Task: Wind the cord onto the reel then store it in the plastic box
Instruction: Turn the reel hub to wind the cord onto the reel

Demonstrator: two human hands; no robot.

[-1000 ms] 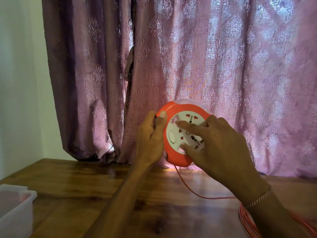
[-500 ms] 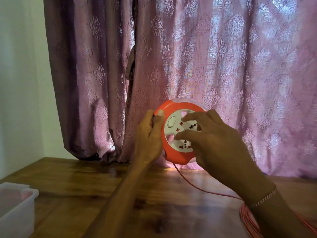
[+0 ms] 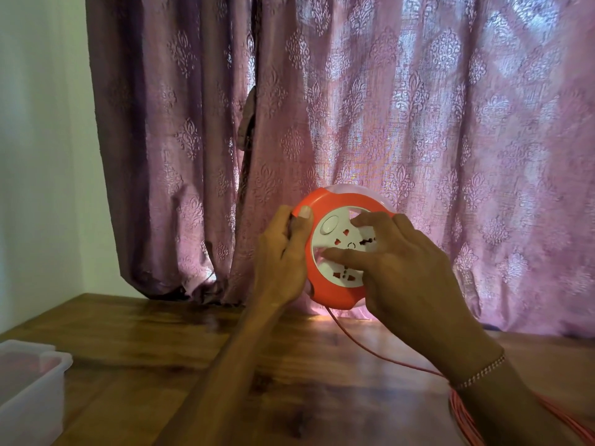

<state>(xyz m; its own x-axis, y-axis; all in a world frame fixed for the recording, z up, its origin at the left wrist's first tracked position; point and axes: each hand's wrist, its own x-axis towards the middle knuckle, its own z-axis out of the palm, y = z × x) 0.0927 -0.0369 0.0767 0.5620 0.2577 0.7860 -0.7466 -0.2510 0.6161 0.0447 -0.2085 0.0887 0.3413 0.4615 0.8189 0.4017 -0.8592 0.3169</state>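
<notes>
An orange round cord reel point(image 3: 331, 294) with a white socket face is held upright above the wooden table. My left hand point(image 3: 281, 255) grips its left rim, thumb on the front. My right hand point(image 3: 399, 265) lies over the white centre, fingers hooked into its openings. A thin orange cord point(image 3: 370, 349) runs from the reel's bottom down to the table and on to loose loops at the lower right point(image 3: 463, 413), partly hidden by my right forearm. The translucent plastic box point(image 3: 29, 403) sits at the lower left edge.
The wooden table point(image 3: 193, 355) stretches across the lower view. A purple patterned curtain point(image 3: 354, 107) hangs right behind the reel. A pale wall point(image 3: 38, 156) closes the left side.
The white socket face has turned clockwise under my right hand; its round button went from the lower left to the upper left. My left hand stayed on the rim.
</notes>
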